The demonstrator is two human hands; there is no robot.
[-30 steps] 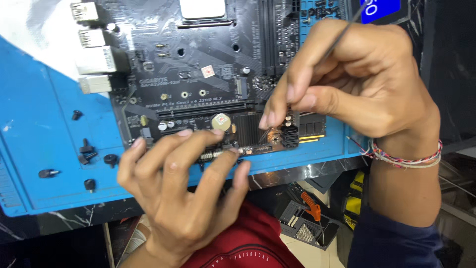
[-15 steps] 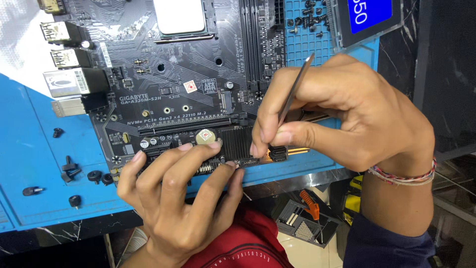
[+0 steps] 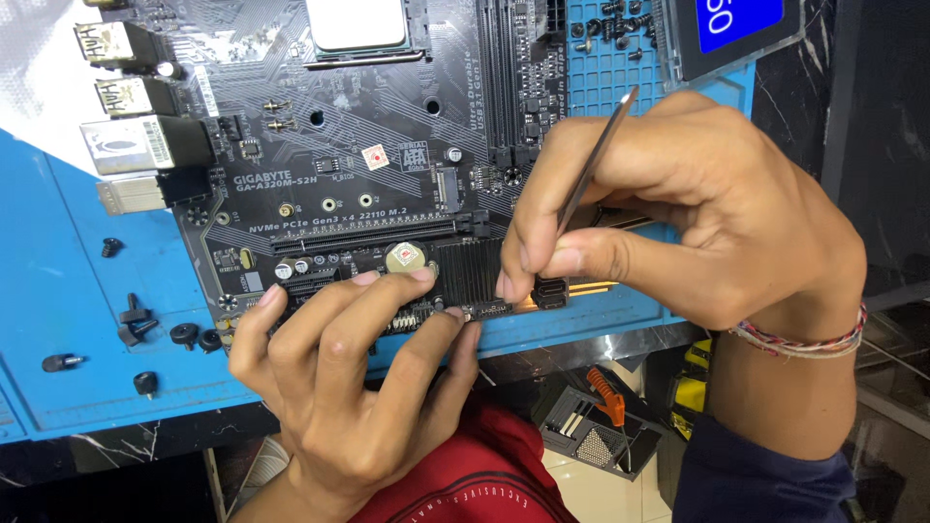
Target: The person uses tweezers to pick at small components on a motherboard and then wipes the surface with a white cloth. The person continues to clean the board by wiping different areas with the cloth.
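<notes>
With the left hand [image 3: 339,378] spread flat, pinning the motherboard's [image 3: 387,184] near edge at six o'clock on the blue mat [image 3: 87,320], the right hand [image 3: 678,213] pinches metal tweezers [image 3: 591,165] probing connectors there, seemingly needing steady, fine tip placement.

Motherboard [image 3: 387,184] was matte black with thin grey trace lines, sitting on a bright blue mat [image 3: 68,320]. Black screws [image 3: 145,383] dotted it. Tweezers [image 3: 593,160] were plain silver, wrist bracelet [image 3: 799,339] red-and-white braided, counter [image 3: 145,446] black marble with white veins.
</notes>
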